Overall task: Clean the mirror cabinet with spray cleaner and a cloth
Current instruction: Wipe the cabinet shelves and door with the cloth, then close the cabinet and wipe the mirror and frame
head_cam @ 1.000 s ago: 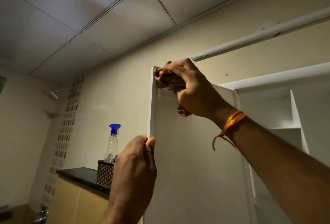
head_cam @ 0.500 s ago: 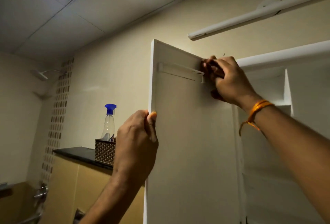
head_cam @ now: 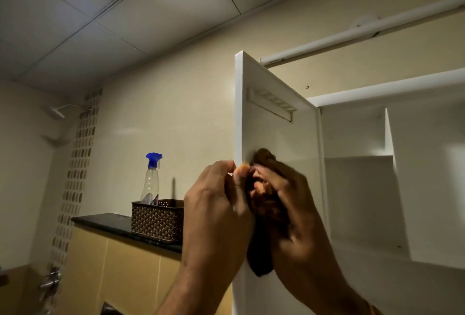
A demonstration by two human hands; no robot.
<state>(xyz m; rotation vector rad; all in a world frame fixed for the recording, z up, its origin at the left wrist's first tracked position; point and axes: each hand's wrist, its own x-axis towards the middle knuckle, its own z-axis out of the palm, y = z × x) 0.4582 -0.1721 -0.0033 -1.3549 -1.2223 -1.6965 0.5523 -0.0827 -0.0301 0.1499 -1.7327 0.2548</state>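
Note:
The white cabinet door [head_cam: 274, 128] stands swung open, its inner face toward me, with a small slotted rail near its top. My left hand [head_cam: 216, 204] pinches the door's free edge at mid-height. My right hand [head_cam: 289, 201], blurred, presses a dark brown cloth [head_cam: 264, 216] against the door's inner face just right of that edge. The open cabinet [head_cam: 364, 189] shows white shelves on the right. A clear spray bottle [head_cam: 151, 179] with a blue trigger head stands in a basket at the left, away from both hands.
A brown woven basket [head_cam: 157, 221] sits on a black ledge [head_cam: 105, 224] over tan tiles. A white tube lamp [head_cam: 352, 35] runs above the cabinet. A shower head [head_cam: 54, 112] and tap [head_cam: 50, 282] are on the left wall.
My right hand with the cloth has come down from the door's top right corner to its left edge at mid-height. My left hand keeps its hold on the door's edge.

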